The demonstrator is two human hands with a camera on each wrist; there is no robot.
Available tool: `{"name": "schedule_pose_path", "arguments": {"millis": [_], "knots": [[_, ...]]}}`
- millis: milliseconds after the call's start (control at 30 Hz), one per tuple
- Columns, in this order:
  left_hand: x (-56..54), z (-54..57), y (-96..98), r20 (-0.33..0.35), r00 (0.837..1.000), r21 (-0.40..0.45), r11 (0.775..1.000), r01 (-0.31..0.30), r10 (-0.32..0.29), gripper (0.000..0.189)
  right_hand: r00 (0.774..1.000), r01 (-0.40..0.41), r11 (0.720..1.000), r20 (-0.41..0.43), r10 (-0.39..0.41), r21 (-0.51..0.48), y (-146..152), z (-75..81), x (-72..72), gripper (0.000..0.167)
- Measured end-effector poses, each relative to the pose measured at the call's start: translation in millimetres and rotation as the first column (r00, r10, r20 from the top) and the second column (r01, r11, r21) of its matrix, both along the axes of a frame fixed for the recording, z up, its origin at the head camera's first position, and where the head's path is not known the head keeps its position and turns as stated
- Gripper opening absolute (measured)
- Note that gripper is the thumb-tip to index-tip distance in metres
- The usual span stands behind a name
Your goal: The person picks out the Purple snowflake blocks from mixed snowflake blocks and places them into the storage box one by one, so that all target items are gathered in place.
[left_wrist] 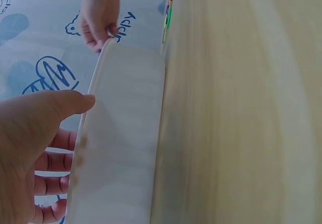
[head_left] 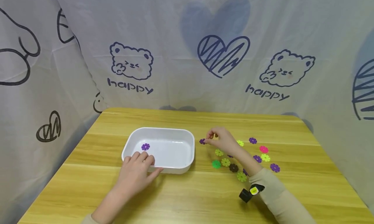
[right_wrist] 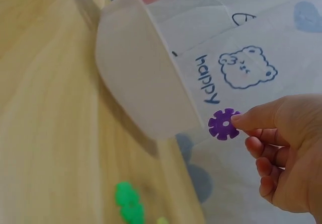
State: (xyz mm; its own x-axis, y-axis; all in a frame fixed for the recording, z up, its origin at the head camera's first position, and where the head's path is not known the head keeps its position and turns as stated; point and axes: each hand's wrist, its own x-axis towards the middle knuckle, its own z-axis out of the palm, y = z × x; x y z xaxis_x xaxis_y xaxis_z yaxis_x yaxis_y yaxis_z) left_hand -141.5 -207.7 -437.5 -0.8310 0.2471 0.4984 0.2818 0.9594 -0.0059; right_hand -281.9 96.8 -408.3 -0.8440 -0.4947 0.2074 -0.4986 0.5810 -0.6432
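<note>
A purple notched plastic disc [right_wrist: 224, 124] is pinched between thumb and index finger of my right hand [head_left: 222, 141], just right of the white plastic tub [head_left: 188, 165]. In the right wrist view its flat face shows fully, close to the tub's rim. My left hand [head_left: 135, 172] grips the tub's near rim, the thumb [left_wrist: 80, 103] outside the wall and the other fingers over the inside. On the tub's floor, toward the left, lies another purple disc [head_left: 145, 147].
Several notched discs lie scattered on the wooden table under and around my right forearm, among them a green disc [head_left: 216, 164], a black disc [head_left: 233, 168] and a pink disc [head_left: 264, 149]. A printed cloth [head_left: 175, 29] hangs behind the table and at its sides.
</note>
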Motion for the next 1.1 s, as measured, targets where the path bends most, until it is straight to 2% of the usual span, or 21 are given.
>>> {"name": "schedule_pose_path", "arguments": {"millis": [233, 367, 533, 667, 800, 1100], "knots": [[-0.2, -0.7, 0.1, -0.013, 1.0, -0.001, 1.0, 0.005, -0.005, 0.036, 0.997, -0.023, 1.0, -0.074, 0.023, 0.0, -20.2, 18.0, -4.0, 0.009], [-0.7, -0.8, -0.5, -0.033, 0.999, -0.006, 1.0, 0.0, 0.0, 0.038, 0.995, -0.052, 0.999, -0.08, 0.051, -0.006, -41.0, 23.3, -7.4, 0.008], [-0.7, -0.5, -1.1, -0.022, 1.0, -0.003, 1.0, -0.002, 0.002, 0.038, 0.992, -0.102, 0.995, -0.077, 0.101, -0.013, -71.7, 26.2, -11.2, 0.008], [-0.7, 0.7, -1.2, -0.007, 1.0, 0.0, 1.0, -0.002, 0.002, 0.038, 0.989, -0.144, 0.989, -0.04, 0.143, -0.037, -96.2, 25.1, -11.9, 0.007], [-0.9, 1.3, -1.2, -0.003, 1.0, -0.006, 1.0, -0.003, 0.003, 0.038, 0.983, -0.179, 0.983, 0.04, 0.181, -0.048, -118.8, 19.7, -12.0, 0.008], [0.1, 1.1, -0.6, 0.008, 1.0, -0.017, 1.0, -0.01, 0.01, 0.038, 0.983, -0.156, 0.988, 0.101, 0.156, -0.008, -152.9, 2.9, -17.4, 0.007]]}}
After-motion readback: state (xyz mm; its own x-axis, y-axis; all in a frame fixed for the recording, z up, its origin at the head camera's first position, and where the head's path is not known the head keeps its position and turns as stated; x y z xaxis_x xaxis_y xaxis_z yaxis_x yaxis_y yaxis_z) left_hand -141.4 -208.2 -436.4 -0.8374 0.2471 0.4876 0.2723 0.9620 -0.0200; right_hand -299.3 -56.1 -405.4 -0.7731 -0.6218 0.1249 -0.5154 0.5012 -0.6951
